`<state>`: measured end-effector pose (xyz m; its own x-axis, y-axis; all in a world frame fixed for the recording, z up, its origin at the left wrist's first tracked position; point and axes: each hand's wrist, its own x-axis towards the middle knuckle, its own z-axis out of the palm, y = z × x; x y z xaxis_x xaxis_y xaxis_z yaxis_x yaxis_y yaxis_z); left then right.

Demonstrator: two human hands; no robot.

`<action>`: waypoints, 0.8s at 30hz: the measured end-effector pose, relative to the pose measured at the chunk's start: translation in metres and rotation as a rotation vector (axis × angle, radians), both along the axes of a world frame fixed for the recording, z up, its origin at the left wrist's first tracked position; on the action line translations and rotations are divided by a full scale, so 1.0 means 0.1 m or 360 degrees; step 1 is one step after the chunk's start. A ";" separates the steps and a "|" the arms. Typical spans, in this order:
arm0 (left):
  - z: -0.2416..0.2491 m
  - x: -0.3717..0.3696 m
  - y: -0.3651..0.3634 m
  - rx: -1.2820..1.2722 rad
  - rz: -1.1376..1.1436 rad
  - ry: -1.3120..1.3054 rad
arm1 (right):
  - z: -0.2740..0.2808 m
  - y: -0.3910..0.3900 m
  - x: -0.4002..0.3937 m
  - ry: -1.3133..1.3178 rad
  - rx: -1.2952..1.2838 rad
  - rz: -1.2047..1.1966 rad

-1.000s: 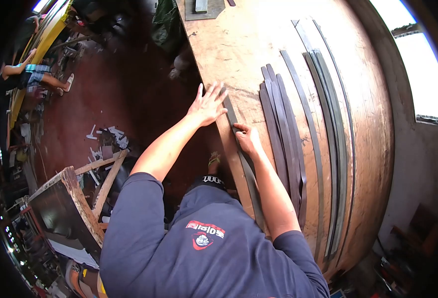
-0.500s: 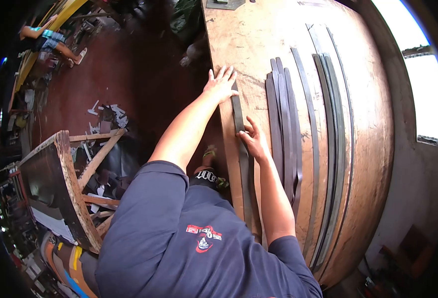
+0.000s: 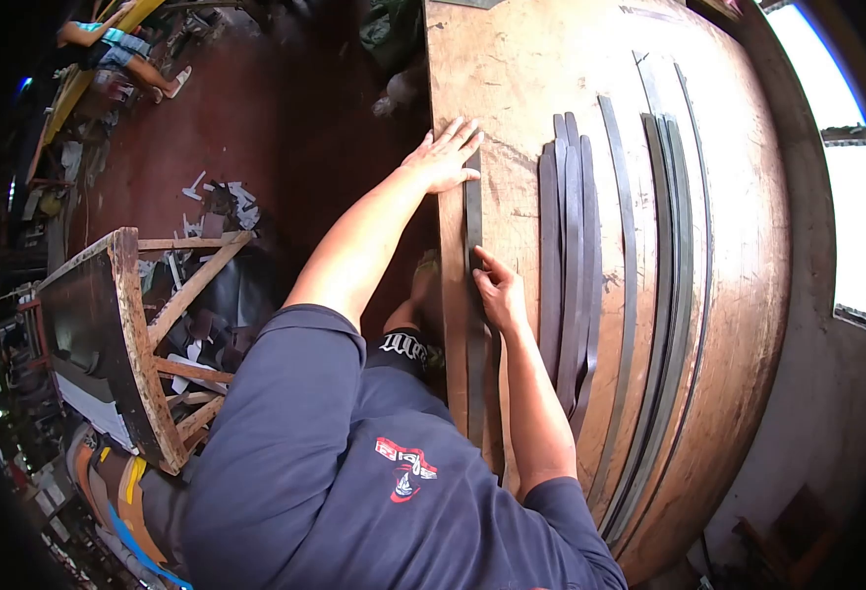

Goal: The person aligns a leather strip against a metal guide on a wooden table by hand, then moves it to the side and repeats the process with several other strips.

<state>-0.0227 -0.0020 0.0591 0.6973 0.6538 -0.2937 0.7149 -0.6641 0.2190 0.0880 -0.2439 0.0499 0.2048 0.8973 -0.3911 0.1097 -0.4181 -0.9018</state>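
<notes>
Near centre, the left hand (image 3: 443, 159) lies flat, fingers spread, over the upper end of a dark strip (image 3: 474, 218) along a wooden table (image 3: 512, 69); the right hand (image 3: 504, 297), half-curled, meets its edge lower down, grip unclear. More strips (image 3: 573, 231) lie right of centre.

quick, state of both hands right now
Left hand: open, fingers spread, over the far end of the dark strip.
Right hand: partly curled at the strip's edge, grip cannot be told.
</notes>
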 end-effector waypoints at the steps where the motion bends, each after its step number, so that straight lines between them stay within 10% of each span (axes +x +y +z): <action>1: -0.01 -0.01 0.01 -0.0011 0.0010 -0.0048 | -0.02 -0.01 0.00 -0.0023 0.0087 -0.0025; 24: -0.10 -0.04 0.03 -0.0055 0.0051 -0.0231 | -0.08 0.00 -0.05 -0.0007 -0.0023 -0.0128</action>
<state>-0.0267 0.0006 0.0487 0.7128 0.6679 -0.2140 0.6950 -0.6316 0.3437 0.0832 -0.2441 0.0420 0.2777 0.8721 -0.4030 0.0792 -0.4388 -0.8951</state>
